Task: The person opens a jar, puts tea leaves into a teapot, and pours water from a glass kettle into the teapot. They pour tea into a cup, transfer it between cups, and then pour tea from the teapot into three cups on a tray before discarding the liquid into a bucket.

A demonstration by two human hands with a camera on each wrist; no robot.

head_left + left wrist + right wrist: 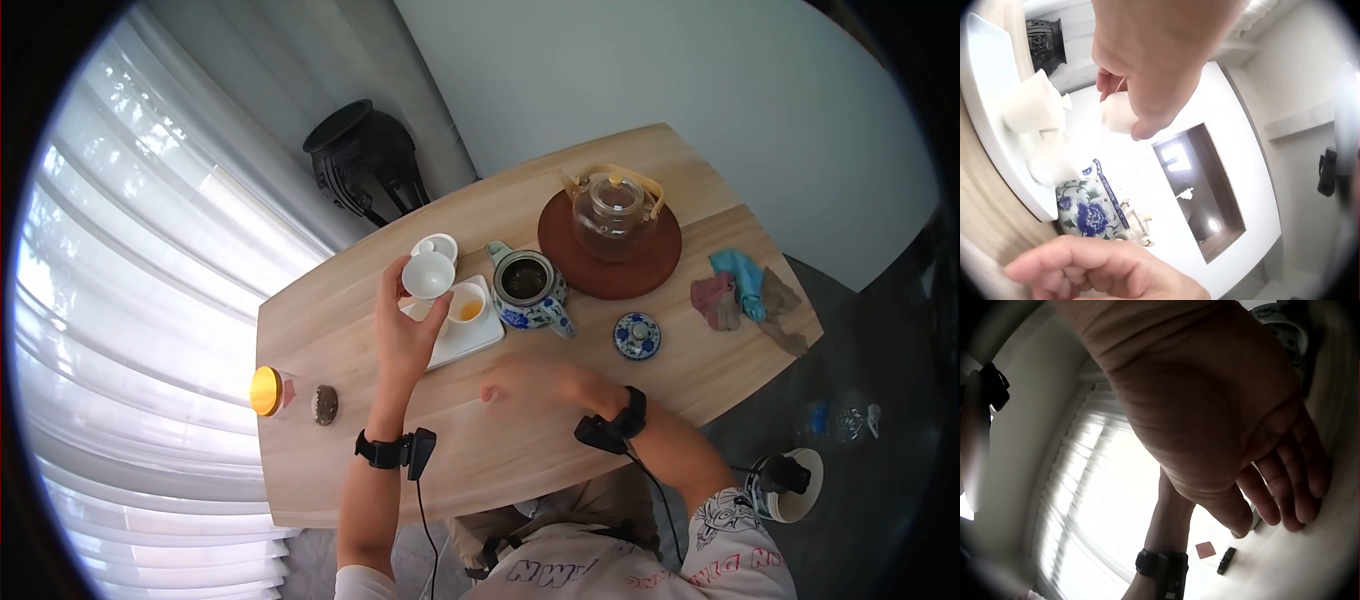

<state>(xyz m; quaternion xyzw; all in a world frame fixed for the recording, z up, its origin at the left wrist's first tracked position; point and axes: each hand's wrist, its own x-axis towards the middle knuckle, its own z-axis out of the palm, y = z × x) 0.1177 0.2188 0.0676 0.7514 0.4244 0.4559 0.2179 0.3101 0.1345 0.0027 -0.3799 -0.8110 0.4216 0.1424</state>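
Observation:
My left hand (403, 340) grips a small white cup (428, 283) between thumb and fingers, raised over the white tray (462, 346). The cup's open mouth faces the head camera and its inside looks white. On the tray stands another white cup (467, 303) with amber tea in it. A white lidded bowl (440, 247) sits just behind the held cup. My right hand (535, 382) hovers low over the table in front of the teapot, fingers loosely bent and holding nothing. Beyond it stands a blue-and-white teapot (527, 290), uncovered, with dark contents showing.
The teapot's patterned lid (637, 336) lies on the wooden table to the right. A glass kettle (612, 215) stands on a round reddish-brown mat (640, 279). Crumpled cloths (738, 285) lie near the right edge. A yellow-lidded jar (266, 391) and a small dark object (325, 405) are at left.

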